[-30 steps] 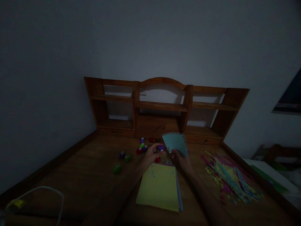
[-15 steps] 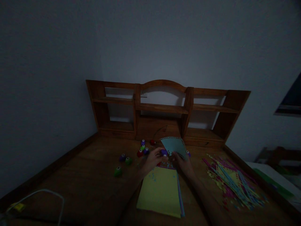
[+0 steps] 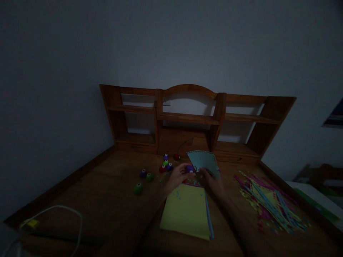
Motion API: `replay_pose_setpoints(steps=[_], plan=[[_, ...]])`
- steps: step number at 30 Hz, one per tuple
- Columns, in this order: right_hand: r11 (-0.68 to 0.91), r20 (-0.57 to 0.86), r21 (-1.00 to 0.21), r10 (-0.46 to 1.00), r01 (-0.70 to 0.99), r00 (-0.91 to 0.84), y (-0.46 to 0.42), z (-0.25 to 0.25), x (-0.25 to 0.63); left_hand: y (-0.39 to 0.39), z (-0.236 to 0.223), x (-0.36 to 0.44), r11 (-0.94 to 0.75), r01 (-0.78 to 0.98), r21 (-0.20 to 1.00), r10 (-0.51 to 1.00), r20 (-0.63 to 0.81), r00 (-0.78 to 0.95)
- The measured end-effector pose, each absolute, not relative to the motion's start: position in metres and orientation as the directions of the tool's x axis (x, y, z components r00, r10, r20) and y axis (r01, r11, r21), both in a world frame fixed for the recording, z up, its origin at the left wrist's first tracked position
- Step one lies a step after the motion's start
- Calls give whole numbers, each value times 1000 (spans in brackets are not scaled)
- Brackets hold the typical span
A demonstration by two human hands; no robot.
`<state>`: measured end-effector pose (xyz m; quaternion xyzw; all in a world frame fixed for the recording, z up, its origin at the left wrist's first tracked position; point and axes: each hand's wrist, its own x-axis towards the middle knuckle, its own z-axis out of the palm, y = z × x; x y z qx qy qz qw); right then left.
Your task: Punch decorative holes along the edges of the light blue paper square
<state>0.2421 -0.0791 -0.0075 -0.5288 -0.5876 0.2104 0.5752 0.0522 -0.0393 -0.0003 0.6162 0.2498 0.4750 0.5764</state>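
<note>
My left hand (image 3: 176, 177) is closed around a small purple paper punch (image 3: 189, 168), thumb and fingers at its sides. In my right hand (image 3: 211, 178), thumb and fingers pinch a light blue sheet of paper (image 3: 205, 160) whose edges are lined with small punched notches. The sheet's left edge is close to the purple punch; whether it sits in the slot I cannot make out. Below both hands lies a stack of yellow paper (image 3: 186, 212), with pink and blue sheets showing at its edge. Tiny blue bits are scattered on and behind the stack.
Several punches, among them a green one (image 3: 138, 188) and a red one (image 3: 162, 169), stand left of my hands. Cut paper strips (image 3: 270, 200) are heaped at right. A wooden shelf (image 3: 187, 118) backs the desk; a white cable (image 3: 80, 221) curves at lower left.
The whole view has shifted slightly, so the desk and shelf appear higher and a little to the right. Both hands keep their hold on the punch and the blue sheet.
</note>
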Motion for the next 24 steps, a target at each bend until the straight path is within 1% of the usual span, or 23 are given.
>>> replay_pose_setpoints(steps=[8, 11, 16, 20, 24], plan=[[376, 473, -830, 866, 412, 163, -78, -12, 241, -39, -2, 53, -204, -228, 952, 850, 288, 441], [342, 431, -848, 889, 405, 151, -81, -13, 240, -39, -1, 53, -179, -265, 947, 839, 288, 462], [322, 378, -885, 919, 337, 115, -88, -9, 235, -41, 4, 51, -167, -285, 944, 850, 284, 443], [291, 333, -889, 941, 354, 64, -91, -4, 233, -40, 5, 48, -180, -306, 935, 842, 307, 444], [271, 287, -917, 958, 291, 14, -90, -2, 232, -39, 5, 48, -130, -308, 943, 847, 267, 460]])
